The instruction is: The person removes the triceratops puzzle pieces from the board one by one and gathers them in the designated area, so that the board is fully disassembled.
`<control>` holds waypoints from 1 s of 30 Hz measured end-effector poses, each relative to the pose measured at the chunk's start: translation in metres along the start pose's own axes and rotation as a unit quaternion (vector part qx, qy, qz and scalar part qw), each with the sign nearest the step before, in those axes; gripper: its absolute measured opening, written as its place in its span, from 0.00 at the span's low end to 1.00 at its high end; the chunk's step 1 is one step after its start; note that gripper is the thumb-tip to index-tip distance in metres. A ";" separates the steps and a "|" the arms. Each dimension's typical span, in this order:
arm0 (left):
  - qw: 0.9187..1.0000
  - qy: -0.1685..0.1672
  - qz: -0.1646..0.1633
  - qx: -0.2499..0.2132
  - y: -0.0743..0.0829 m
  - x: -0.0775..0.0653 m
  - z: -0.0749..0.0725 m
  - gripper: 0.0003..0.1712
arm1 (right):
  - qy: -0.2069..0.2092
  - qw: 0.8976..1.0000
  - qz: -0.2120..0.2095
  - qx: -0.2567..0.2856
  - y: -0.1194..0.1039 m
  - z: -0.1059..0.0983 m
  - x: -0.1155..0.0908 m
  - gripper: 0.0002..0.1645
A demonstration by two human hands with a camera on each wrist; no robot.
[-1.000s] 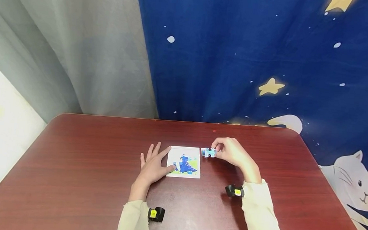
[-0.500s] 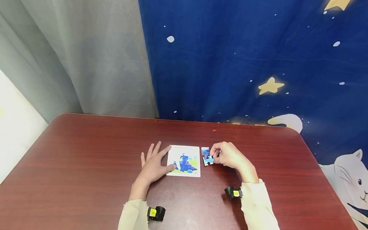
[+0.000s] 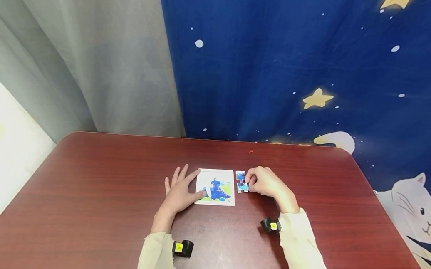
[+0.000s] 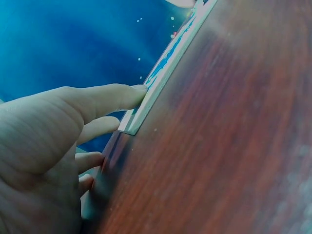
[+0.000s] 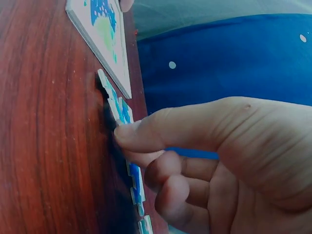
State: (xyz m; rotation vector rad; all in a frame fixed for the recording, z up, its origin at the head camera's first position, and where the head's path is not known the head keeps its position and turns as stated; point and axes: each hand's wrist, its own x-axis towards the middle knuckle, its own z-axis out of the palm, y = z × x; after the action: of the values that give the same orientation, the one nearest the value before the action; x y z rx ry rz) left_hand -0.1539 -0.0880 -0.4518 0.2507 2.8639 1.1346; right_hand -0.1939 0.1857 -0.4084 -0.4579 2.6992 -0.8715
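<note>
A square jigsaw puzzle board point(image 3: 208, 175) with a white frame and a blue dinosaur-like picture lies on the table. My left hand point(image 3: 178, 195) is at its left side, fingers spread and straight. In the left wrist view the thumb point(image 4: 114, 96) presses the board's front edge. Just right of the board, my right hand point(image 3: 270, 185) pinches a blue-and-white jigsaw piece point(image 3: 242, 188) between thumb and finger. The right wrist view shows that piece point(image 5: 111, 100) low over the table, near the board's corner. Another blue piece point(image 3: 240, 175) lies right behind it, partly covered by the fingers.
More puzzle pieces point(image 5: 137, 185) lie under and beyond the right fingers in the right wrist view. A tiny red scrap point(image 3: 251, 151) is near the back edge of the brown table point(image 3: 115, 177). Blue and grey curtains point(image 3: 242, 69) hang behind it.
My right hand has brought the pinched piece toward me and slightly left, turning it, which uncovers the piece behind. The left hand has stayed on the board.
</note>
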 end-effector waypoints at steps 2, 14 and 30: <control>1.000 -0.001 -0.002 -0.001 0.000 0.000 0.000 0.42 | -0.002 1.000 0.000 -0.008 0.000 0.001 0.001 0.09; 1.000 0.003 0.003 -0.002 0.001 0.000 -0.001 0.42 | 0.011 0.998 -0.027 -0.061 0.001 0.002 0.003 0.09; 1.000 0.002 0.000 -0.003 0.002 -0.001 -0.001 0.41 | 0.004 0.998 -0.017 -0.060 0.002 0.002 0.002 0.09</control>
State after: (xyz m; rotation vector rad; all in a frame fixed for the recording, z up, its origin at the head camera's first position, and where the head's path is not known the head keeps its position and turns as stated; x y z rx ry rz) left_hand -0.1532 -0.0873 -0.4496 0.2494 2.8628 1.1448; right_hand -0.1959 0.1859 -0.4114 -0.5272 2.7690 -0.7233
